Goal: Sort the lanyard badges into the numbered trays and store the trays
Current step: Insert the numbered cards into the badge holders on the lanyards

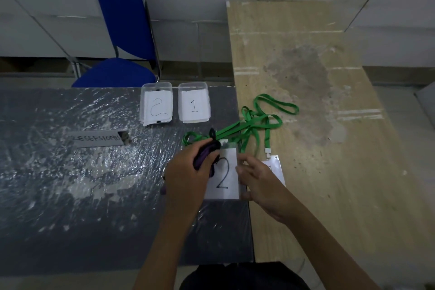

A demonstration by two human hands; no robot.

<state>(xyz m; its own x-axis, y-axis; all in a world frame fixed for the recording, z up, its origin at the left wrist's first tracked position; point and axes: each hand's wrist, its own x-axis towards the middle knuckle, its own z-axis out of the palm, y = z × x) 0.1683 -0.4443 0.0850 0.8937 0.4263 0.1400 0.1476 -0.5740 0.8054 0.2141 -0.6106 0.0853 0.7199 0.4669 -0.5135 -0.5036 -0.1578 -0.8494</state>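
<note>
- A grey nameplate (97, 138) is seen lying flat on the dark table (58, 172), well left of the work and apparently not involved in it.
- The tray marked 2 (156, 103) is set at the far edge of the table, just beside the tray marked 1 (194, 102); both are turned so their numbers can be read from the seat, presumably for matching against the badges.
- A bunched purple strap (203, 154) is gripped in the left hand (188, 173), fingers curled round it, probably so the strap is gathered up and will fit into a tray with its badge.
- The badge marked 2 (224, 174) is held between the hands, face up, its right edge pinched by the thumb and fingers of the right hand (257, 178); it is judged to be bound for the tray marked 2.
- Green straps (256, 120) are left tangled across the seam onto the wooden table (329, 125).
- A second badge (276, 168), partly hidden by the right hand, is lying on the wooden table, not yet sorted.
</note>
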